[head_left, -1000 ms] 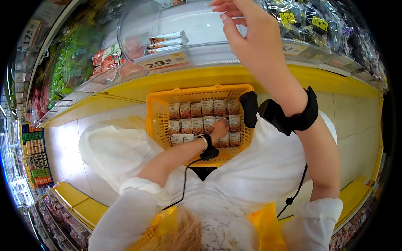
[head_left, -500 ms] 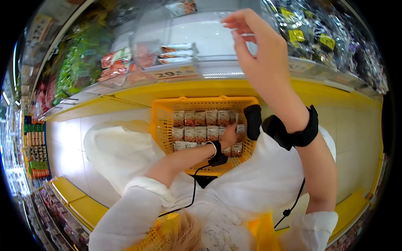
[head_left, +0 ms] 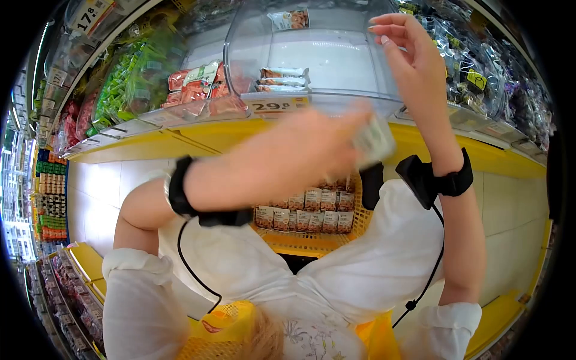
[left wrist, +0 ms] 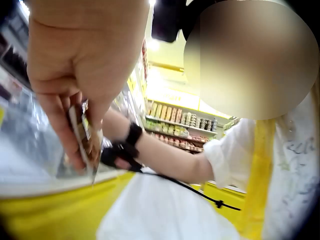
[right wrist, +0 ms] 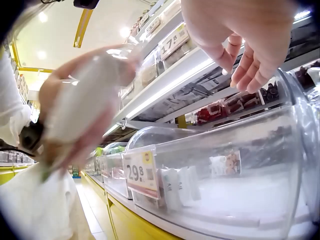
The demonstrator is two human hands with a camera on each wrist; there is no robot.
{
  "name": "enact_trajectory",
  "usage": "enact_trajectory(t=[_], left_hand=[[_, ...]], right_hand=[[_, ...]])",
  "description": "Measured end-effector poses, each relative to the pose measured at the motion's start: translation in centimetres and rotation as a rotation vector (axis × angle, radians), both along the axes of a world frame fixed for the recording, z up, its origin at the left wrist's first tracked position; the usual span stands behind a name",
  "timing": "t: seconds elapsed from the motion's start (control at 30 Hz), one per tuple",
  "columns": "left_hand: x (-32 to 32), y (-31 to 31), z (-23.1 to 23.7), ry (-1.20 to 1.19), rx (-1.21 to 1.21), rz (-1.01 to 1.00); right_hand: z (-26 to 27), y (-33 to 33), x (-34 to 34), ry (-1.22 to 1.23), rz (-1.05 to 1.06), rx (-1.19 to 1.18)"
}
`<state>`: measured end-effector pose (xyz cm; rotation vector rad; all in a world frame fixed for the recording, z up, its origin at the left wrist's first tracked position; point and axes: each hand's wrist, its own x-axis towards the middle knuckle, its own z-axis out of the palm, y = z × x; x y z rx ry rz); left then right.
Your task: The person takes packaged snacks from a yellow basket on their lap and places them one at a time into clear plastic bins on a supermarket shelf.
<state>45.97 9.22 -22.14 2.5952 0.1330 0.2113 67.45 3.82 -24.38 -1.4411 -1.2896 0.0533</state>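
Observation:
My left hand (head_left: 300, 144), blurred, reaches across above the yellow basket (head_left: 294, 245) near the shelf front. It pinches a small snack packet (head_left: 375, 141) between thumb and fingers; the left wrist view shows the packet (left wrist: 82, 132) edge-on. Rows of similar packets (head_left: 305, 221) stand in the basket, partly hidden by the left forearm. Over the right side of a clear plastic bin (right wrist: 215, 145), my right hand (head_left: 419, 66) hangs with loosely bent fingers, holding nothing. Inside the bin, a few packets (head_left: 282, 80) lie at the front left and another packet (head_left: 290, 20) farther back.
A 29.8 price tag (head_left: 279, 105) is fixed to the bin's front. Red packs (head_left: 201, 87) and green packs (head_left: 129, 84) fill neighbouring bins on the left. Dark bagged goods (head_left: 474, 78) lie at the right. The basket stands between the person's white-clad legs (head_left: 384, 234).
My left hand has risen out of the basket with a packet and swung forward toward the shelf. The right hand stays raised over the bin, shifted rightward in the head view as the view turned.

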Motion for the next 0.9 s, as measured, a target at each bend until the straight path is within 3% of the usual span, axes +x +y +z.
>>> enact_trajectory(t=[0.07, 0.13, 0.27, 0.37, 0.47, 0.5, 0.53, 0.6, 0.73, 0.83, 0.9], left_hand=[[0.9, 3.1, 2.0, 0.027, -0.247, 0.139], [1.9, 6.9, 0.9, -0.186, 0.252, 0.211], [3.2, 9.7, 0.6, -0.179, 0.172, 0.23], [4.0, 8.8, 2.0, -0.361, -0.051, 0.281], [5.1, 9.4, 1.4, -0.45, 0.003, 0.324], [5.7, 11.7, -1.6, -0.47, 0.24, 0.341], [5.7, 12.4, -2.9, -0.472, 0.239, 0.339], [5.7, 12.7, -3.9, -0.422, 0.413, 0.264], [4.4, 12.5, -4.3, -0.107, 0.27, 0.329], [4.2, 13.2, -4.4, 0.085, 0.375, 0.265], [4.6, 13.6, -5.0, 0.064, 0.379, 0.255]], right_hand=[[-0.1, 0.1, -0.1, -0.013, 0.003, 0.003], [0.0, 0.3, -0.3, -0.034, 0.011, 0.011], [-0.4, 0.5, -0.7, -0.016, -0.008, -0.004], [-0.6, 0.4, -1.4, -0.055, -0.025, 0.006], [-0.9, 0.6, -1.9, -0.086, -0.045, 0.068], [-1.0, 0.7, -2.0, -0.099, -0.049, 0.111], [-1.1, 0.8, -2.1, -0.101, -0.05, 0.11], [-1.3, 0.7, -2.1, -0.109, -0.034, 0.109], [-1.0, 0.5, -2.3, -0.112, -0.037, 0.102], [-1.0, 0.5, -2.3, -0.14, -0.045, 0.103], [-1.1, 0.5, -2.4, -0.134, -0.039, 0.096]])
